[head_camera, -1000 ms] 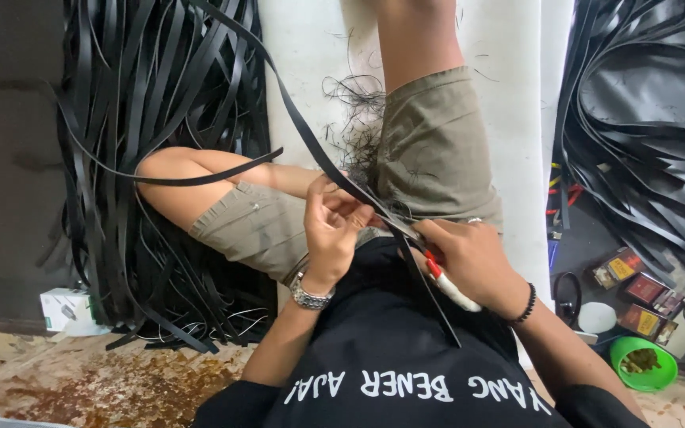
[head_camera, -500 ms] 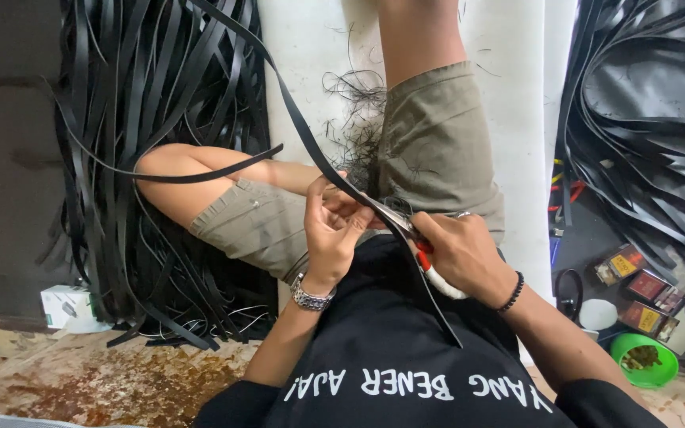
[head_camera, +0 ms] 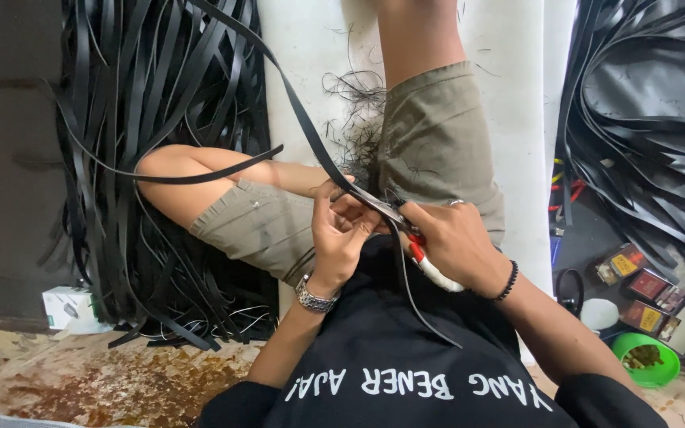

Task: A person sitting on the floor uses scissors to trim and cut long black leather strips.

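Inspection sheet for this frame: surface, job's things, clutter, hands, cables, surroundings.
Surface: white mat under the person's legs, with fine black trimmings scattered on it.
Job's things: long black strip running from upper left to the hands; scissors with red and white handles at the strip.
Clutter: small white box; green bowl; dark packets; white round lid.
Hands: left hand pinches the strip; right hand grips the scissors.
Cables: nothing seen for certain.
Surroundings: piles of black strips at left and right; stained floor.
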